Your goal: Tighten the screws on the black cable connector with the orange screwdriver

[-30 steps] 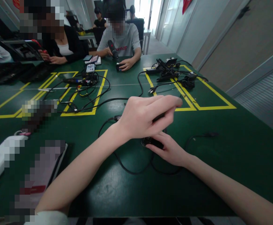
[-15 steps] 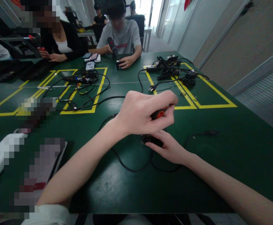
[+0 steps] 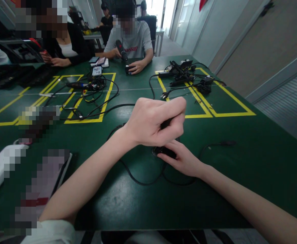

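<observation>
My left hand (image 3: 154,120) is closed around the black handle of a screwdriver (image 3: 165,124), mostly hidden by my fingers; its tip is out of sight. Directly below, my right hand (image 3: 182,157) grips a small black power adapter (image 3: 169,153) against the table, thumb on the near side and fingers on the far side. Part of the adapter lies hidden under my left hand. A black cable (image 3: 144,184) loops on the table around and in front of the adapter.
Tangled black cables (image 3: 94,84) lie at the left back, a heap of black adapters (image 3: 181,73) at the right back. A phone (image 3: 48,179) and a white power strip (image 3: 4,166) are at left. Across the green table (image 3: 138,210), a person (image 3: 135,40) works with a power screwdriver.
My left hand has turned at the wrist, its fingers curling in further, so the handle's orange part no longer shows. My right hand keeps its hold on the adapter. The view shifts slightly.
</observation>
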`<state>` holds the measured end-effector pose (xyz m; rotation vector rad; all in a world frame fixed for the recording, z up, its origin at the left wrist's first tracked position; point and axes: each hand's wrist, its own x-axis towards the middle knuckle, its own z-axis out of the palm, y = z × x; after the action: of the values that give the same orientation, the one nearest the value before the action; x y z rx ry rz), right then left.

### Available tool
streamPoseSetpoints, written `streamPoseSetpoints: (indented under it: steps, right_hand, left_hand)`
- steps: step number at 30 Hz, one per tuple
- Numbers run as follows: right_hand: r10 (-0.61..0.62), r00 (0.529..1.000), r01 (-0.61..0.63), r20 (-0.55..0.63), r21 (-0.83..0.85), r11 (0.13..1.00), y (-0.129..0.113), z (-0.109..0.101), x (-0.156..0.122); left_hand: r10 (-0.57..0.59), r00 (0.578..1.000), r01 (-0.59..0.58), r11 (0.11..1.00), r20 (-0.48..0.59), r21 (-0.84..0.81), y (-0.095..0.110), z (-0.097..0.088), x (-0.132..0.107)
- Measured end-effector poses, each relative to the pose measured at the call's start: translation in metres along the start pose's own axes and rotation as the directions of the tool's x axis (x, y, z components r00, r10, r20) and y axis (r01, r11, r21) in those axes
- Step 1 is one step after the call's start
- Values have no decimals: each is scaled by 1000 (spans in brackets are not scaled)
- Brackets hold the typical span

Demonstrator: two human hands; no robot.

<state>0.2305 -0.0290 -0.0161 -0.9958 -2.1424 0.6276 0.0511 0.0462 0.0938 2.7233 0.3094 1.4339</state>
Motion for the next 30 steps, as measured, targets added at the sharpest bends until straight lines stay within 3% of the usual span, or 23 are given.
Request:
streamPoseSetpoints:
  steps: [6, 14, 24, 30]
  right_hand:
    - [4, 1000, -4, 6, -17, 1000, 0, -1, 0]
    - [-19, 1000, 18, -9, -28, 999, 1, 0, 0]
    - [-16, 1000, 16, -9, -40, 999, 2, 0, -1]
    - [-24, 1000, 23, -12, -43, 999, 1, 1, 0]
  left_hand:
    - [11, 999, -10, 1000, -45, 27, 0, 3, 0]
    - [72, 997, -71, 994, -5, 77, -2, 0, -1]
    - [33, 998, -29, 996, -47, 83, 0, 0, -1]
    - [47, 999, -45, 993, -19, 108, -1, 0, -1]
